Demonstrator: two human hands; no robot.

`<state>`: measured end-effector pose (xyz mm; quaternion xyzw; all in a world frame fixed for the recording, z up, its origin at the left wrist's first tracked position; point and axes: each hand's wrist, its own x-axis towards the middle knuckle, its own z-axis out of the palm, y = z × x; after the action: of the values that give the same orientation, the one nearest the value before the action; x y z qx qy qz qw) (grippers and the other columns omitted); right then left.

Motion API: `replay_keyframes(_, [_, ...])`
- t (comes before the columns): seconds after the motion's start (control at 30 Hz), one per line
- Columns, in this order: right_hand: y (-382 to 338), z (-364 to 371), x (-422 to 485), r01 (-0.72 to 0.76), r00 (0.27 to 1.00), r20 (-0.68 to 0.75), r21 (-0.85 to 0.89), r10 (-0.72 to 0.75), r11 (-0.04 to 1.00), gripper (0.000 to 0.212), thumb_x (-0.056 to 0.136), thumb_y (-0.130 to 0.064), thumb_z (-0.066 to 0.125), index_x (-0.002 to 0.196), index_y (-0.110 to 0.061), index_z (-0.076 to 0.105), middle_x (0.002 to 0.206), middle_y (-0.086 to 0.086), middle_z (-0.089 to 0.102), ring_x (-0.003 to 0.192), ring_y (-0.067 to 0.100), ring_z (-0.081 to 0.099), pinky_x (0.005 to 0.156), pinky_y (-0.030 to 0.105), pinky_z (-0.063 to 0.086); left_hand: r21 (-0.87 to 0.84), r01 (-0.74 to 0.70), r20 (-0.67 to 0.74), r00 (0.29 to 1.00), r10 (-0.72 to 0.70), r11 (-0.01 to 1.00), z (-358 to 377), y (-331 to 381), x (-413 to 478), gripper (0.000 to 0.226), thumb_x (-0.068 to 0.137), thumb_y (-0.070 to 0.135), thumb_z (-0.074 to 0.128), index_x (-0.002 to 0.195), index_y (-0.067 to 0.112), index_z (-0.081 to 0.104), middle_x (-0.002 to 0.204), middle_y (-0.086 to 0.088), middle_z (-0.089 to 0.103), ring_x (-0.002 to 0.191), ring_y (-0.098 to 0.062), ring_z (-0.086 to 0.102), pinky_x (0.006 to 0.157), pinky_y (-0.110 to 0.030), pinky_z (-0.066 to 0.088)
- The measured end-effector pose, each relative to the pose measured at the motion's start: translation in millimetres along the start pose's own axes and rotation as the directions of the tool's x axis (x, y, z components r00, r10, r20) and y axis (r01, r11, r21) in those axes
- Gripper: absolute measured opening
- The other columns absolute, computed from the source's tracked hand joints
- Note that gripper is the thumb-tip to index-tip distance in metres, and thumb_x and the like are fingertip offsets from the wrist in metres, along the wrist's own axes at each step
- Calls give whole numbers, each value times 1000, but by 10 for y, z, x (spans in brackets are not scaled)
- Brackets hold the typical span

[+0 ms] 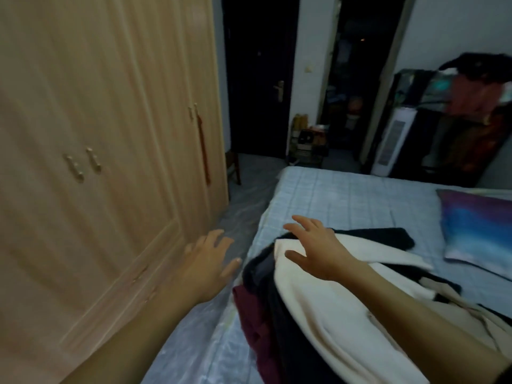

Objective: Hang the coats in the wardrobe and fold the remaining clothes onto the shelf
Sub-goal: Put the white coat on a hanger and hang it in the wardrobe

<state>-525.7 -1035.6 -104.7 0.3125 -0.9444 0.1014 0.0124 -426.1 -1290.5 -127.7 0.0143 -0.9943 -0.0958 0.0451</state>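
Nothing looks hung yet: wardrobe [97, 134] doors closed at left, clothes pile [318, 300] on the bed [346, 200]. Left hand [210, 256] and right hand [313, 245] hover spread-fingered, holding nothing.

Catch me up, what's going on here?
A person stands between a wardrobe and a bed. Both hands are open and empty. The right hand reaches over a white garment on top of a pile of clothes at the bed's edge; whether it touches is unclear. The left hand is out near the wardrobe, whose doors are shut. Nothing is picked up yet.
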Motion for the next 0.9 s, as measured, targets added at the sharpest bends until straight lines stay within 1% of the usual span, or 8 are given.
replay_keyframes(0.1, [45, -19, -105, -85, 996, -10, -21, 85, 996, 63, 95, -51, 52, 150, -32, 29, 162, -2, 20, 146, 24, 21, 114, 50, 30, -56, -82, 1, 997, 82, 995, 59, 75, 233, 85, 80, 77, 11, 143, 28, 41, 158, -1, 26, 140, -24, 33, 111, -45, 33])
replay_keyframes(0.23, [70, -61, -214, -202, 979, -44, -17, 201, 979, 62, 95, -50, 53, 150, -31, 30, 161, -3, 22, 146, 23, 22, 115, 48, 29, -72, -183, 29, 982, 186, 980, 180, 154, 452, 68, 90, 67, 26, 143, 27, 40, 158, -2, 27, 140, -25, 32, 110, -45, 32])
replay_keyframes(0.33, [134, -96, -295, -258, 963, -79, -1, 257, 966, 61, 95, -48, 53, 149, -31, 31, 160, -3, 24, 146, 23, 22, 114, 47, 30, -86, -226, 27, 973, 229, 970, 235, 234, 621, 74, 85, 70, 21, 141, 28, 43, 156, 0, 30, 139, -24, 34, 108, -44, 34])
replay_keyframes(0.47, [368, -112, -394, -317, 944, -87, 17, 317, 948, 61, 95, -49, 54, 149, -32, 30, 160, -3, 24, 145, 22, 24, 114, 47, 31, -90, -268, 49, 961, 273, 959, 322, 463, 850, 69, 88, 69, 27, 142, 28, 42, 155, 1, 30, 140, -23, 33, 109, -44, 32])
replay_keyframes(0.53, [524, -119, -407, -330, 939, -89, 29, 331, 944, 61, 95, -49, 53, 149, -33, 29, 160, -3, 24, 145, 22, 24, 114, 46, 32, -79, -283, 46, 957, 287, 956, 353, 604, 912, 79, 80, 74, 17, 141, 30, 42, 155, 2, 31, 139, -21, 33, 108, -44, 31])
replay_keyframes(0.73, [1092, -161, -349, -312, 943, -104, 64, 317, 948, 60, 96, -48, 52, 149, -33, 29, 161, -4, 22, 146, 21, 22, 115, 45, 27, -69, -228, 28, 973, 230, 971, 529, 991, 1178, 87, 74, 74, 8, 139, 30, 44, 154, 3, 33, 138, -21, 35, 107, -44, 34])
replay_keyframes(0.8, [1322, -150, -330, -293, 949, -92, 85, 300, 952, 60, 96, -47, 52, 149, -32, 30, 160, -3, 23, 146, 21, 22, 116, 44, 28, -77, -188, 40, 981, 191, 979, 633, 1169, 1274, 77, 82, 73, 18, 138, 29, 46, 152, 3, 35, 136, -20, 38, 107, -43, 35])
replay_keyframes(0.9, [1652, -101, -285, -264, 961, -63, 82, 270, 961, 60, 96, -47, 52, 150, -30, 30, 160, -2, 23, 145, 22, 24, 115, 44, 30, -55, -158, 76, 984, 161, 986, 844, 1430, 1357, 56, 96, 60, 38, 141, 28, 43, 153, 4, 32, 136, -21, 37, 109, -44, 33])
